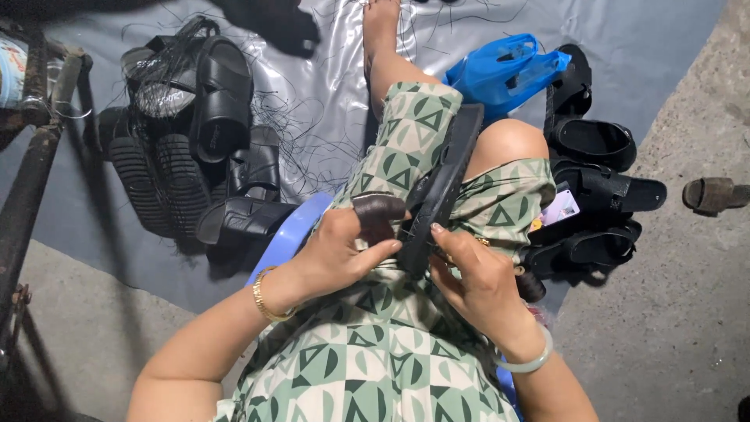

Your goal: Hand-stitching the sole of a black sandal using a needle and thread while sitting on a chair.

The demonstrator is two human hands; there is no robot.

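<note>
Left hand [344, 246], thumb in a brown guard, and right hand [469, 277] both clamped on black sandal sole [441, 187] propped on edge across lap at frame centre; likely slip off knee toward loose black threads [312, 125] at upper centre.

Sandal piles [187, 148] and [598, 195] crowd both sides; bare grey sheet [328, 101] lies open ahead.
</note>
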